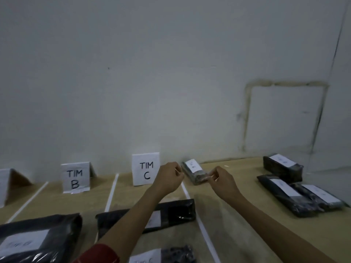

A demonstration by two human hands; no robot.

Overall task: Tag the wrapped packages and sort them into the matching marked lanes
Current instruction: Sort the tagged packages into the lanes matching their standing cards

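A small black wrapped package [193, 170] with a white tag lies by the wall, just right of the TIM C sign [145, 168]. My right hand [223, 180] pinches the package's near end. My left hand [169, 177] hovers just left of it with curled fingers pinched together, and nothing clear shows in them. White tape lines [112, 192] mark the lanes on the wooden table [237, 224]. A TIM B sign [76, 177] stands in the lane to the left. A tagged black package [171, 213] lies in the C lane under my left forearm.
A large tagged package [38, 236] lies in the B lane. Another package tagged TIM C [167, 255] sits at the bottom edge. Three tagged black packages [283, 166] [281, 194] [322, 198] lie at the right. A further sign [3, 186] stands far left.
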